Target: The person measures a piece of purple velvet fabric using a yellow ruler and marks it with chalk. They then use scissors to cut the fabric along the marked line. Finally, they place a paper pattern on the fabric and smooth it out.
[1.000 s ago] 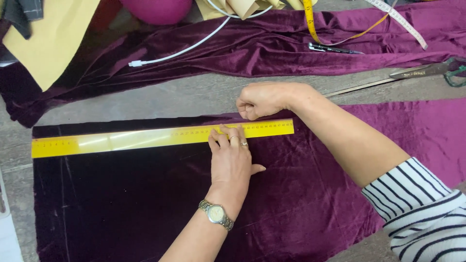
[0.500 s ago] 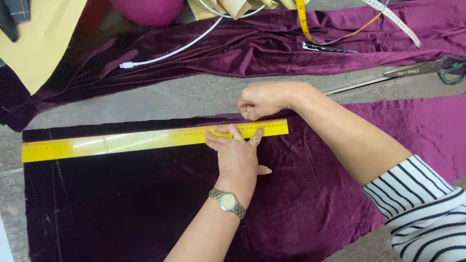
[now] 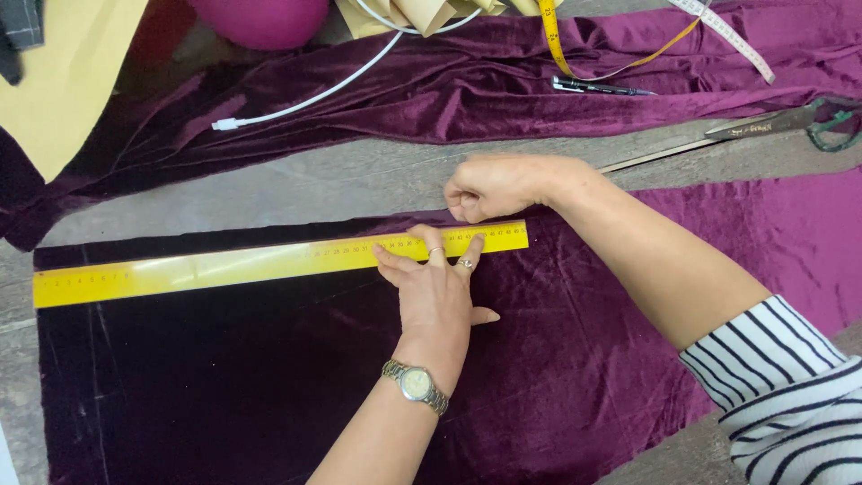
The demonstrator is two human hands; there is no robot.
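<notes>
A long yellow ruler (image 3: 224, 268) lies along the top edge of a flat piece of purple velvet (image 3: 269, 386). My left hand (image 3: 431, 287), with a wristwatch and rings, presses its spread fingertips on the ruler's right part. My right hand (image 3: 494, 186) is curled into a loose fist just above the ruler's right end, fingertips pinched at the fabric's upper edge. What it pinches is too small to make out.
More purple velvet (image 3: 503, 81) lies bunched at the back, with a white cable (image 3: 305, 94), a yellow tape measure (image 3: 557, 45) and a dark pen (image 3: 597, 87) on it. Large scissors (image 3: 763, 126) rest at right. Yellow fabric (image 3: 63, 81) sits at the back left.
The view shifted slightly, with the ruler now a bit lower and further left in frame. My left hand spread its fingers on the ruler; my right fist stays at the ruler's right end.
</notes>
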